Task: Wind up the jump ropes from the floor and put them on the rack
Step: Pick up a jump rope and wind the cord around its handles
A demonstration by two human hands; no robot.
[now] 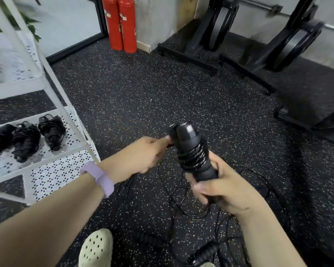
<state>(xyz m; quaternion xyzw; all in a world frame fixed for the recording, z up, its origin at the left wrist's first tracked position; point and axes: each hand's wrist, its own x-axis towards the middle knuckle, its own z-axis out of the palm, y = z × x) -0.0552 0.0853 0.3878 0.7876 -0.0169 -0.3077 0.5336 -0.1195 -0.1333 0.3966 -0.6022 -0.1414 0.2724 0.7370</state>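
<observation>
Nearest me, my right hand (223,189) grips paired jump rope handles (193,151), cord half wound; my left hand (143,153) pinches cord beside them. Below lies speckled black rubber floor (133,89) with loose rope (174,205). Left of the handles, a white rack (73,120) holds wound ropes (51,132); red extinguishers (120,24) stand beyond.

I work from a single view, so no second view overlaps it. The camera sits on the person's head, facing forward and steeply down at the black speckled rubber floor (143,89). The floor fills the frame centre at close range. The white perforated metal rack (52,170) stands on that floor at frame left; two red cylinders (120,24) stand at its far edge, top centre.
</observation>
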